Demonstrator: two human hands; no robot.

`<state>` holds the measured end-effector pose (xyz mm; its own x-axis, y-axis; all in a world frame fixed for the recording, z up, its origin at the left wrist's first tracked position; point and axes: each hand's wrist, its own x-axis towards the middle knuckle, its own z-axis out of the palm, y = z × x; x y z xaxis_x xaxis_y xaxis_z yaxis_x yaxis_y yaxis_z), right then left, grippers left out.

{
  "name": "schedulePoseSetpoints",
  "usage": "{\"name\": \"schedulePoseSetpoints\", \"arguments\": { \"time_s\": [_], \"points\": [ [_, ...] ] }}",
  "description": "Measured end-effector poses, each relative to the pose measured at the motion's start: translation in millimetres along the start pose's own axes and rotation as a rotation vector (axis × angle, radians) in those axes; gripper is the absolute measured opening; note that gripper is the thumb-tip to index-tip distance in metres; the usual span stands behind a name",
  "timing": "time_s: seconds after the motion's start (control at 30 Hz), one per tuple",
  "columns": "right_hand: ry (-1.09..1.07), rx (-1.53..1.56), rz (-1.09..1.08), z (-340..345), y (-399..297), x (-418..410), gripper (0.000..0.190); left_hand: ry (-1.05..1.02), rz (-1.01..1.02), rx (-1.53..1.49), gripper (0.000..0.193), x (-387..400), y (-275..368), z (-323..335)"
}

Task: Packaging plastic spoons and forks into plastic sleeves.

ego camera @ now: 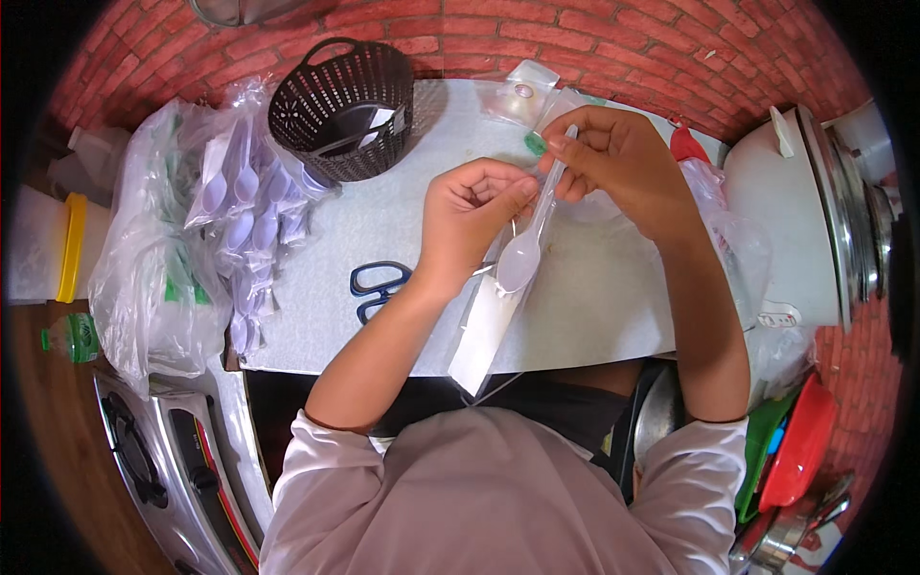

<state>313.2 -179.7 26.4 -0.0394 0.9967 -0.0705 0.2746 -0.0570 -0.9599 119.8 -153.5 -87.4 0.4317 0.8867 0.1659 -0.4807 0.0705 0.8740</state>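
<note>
A white plastic spoon [519, 260] and a folded white paper napkin [480, 334] lie inside a long clear plastic sleeve [460, 359], held slanting over the table. My right hand [618, 162] pinches the spoon's handle end through the sleeve. The fingertips of my left hand [478, 212] are closed at the sleeve's near upper edge; a thin pale loop shows just below them. Beside my right fingertips is a small green item [535, 143], partly hidden. Blue-handled scissors [379, 282] rest under my left forearm, their blades mostly covered.
Several packed spoons [248, 230] pile at the left beside a large clear bag [154, 251]. Behind them stands a dark plastic basket [345, 115] with white scraps inside. Clear packets [528, 93] lie at the table's back. A white cooker [783, 223] borders the right; a gas stove [165, 467] stands lower left.
</note>
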Motion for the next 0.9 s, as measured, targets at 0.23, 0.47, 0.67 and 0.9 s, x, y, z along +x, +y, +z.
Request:
{"name": "schedulePoseSetpoints", "arguments": {
  "time_s": [0.23, 0.47, 0.67, 0.9],
  "points": [
    [0.008, -0.081, -0.003, 11, -8, -13, 0.02, 0.029, 0.082, 0.017, 0.006, -1, -3, 0],
    [0.001, -0.107, -0.09, 21, -12, -35, 0.034, 0.005, 0.155, -0.022, 0.008, -2, 0, -1],
    [0.042, -0.182, -0.162, 22, 13, -45, 0.034, 0.002, 0.215, -0.002, 0.01, -4, 3, -3],
    [0.069, -0.246, -0.207, 28, 35, -51, 0.014, 0.005, 0.225, -0.019, 0.019, -1, 10, -5]
  ]
}}
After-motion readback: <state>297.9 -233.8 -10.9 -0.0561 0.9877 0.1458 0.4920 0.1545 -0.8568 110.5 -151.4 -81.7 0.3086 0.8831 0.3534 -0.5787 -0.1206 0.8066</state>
